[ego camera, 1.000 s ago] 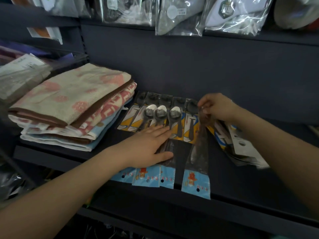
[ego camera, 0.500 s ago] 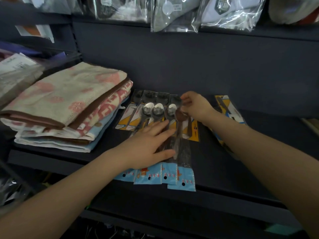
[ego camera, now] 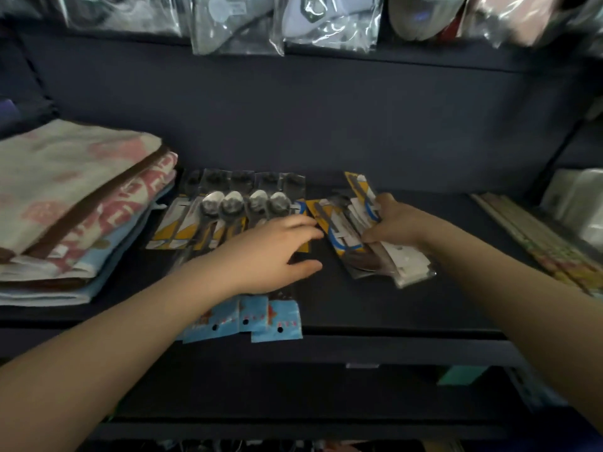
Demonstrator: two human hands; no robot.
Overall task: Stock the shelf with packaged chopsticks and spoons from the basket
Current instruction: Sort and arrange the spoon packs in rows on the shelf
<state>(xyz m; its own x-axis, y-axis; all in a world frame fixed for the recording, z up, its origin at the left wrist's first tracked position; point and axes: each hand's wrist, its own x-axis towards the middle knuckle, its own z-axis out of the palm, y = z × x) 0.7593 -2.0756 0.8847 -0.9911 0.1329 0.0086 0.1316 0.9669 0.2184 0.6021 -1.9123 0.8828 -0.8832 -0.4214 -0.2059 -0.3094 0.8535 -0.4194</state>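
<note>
Since half a second ago, we are shifting our right hand rightward, off the spoon row and onto a loose stack of packs lying askew on the shelf; its fingers are curling round the stack's far edge and gripping it. Nearest us, blue header cards are hanging over the shelf's front lip. Just behind them our left hand is resting flat, fingers straight and relaxed, on the long clear packs those cards belong to, so it is pressing rather than clasping. Beyond its fingertips, the spoon packs are lying side by side in a neat row, bowls pointing away from us, just left of the stack we are gripping. Folded towels are sitting to the left of the row. Long packs, blurred, are lying at far right. Bagged goods are hanging above.
</note>
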